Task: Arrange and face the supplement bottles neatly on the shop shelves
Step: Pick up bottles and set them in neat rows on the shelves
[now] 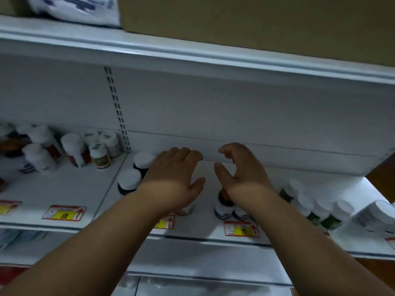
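Head view. Both forearms reach up over a white shop shelf (64,189) with a white back panel. The left hand (174,174) lies palm down above the shelf, fingers bent forward at the knuckles toward the back panel, thumb out to the right; whether the fingers grasp anything beneath cannot be told. Just left of it stand two dark bottles with white caps (136,174), one behind the other, the rear one touching or nearly touching the hand. Part of another bottle (186,210) shows under the left wrist at the shelf front.

The right hand (239,169) is raised beside the left, fingers loosely curled, thumb apart, nothing held in it. Below its wrist, two dark bottles with pale labels (230,208) stand side by side at the shelf front.

On the left bay, a loose cluster of white-capped bottles (70,148) stands unevenly, several tilted. At the right, a row of green-labelled bottles with white caps (316,208) runs along the front edge, with a larger white container (376,214) lying tilted beyond them.

Red-and-yellow price tags (64,213) sit along the shelf lip. On the upper shelf (192,52) rests a brown cardboard box (256,20). The picture is motion-blurred; label text is unreadable.
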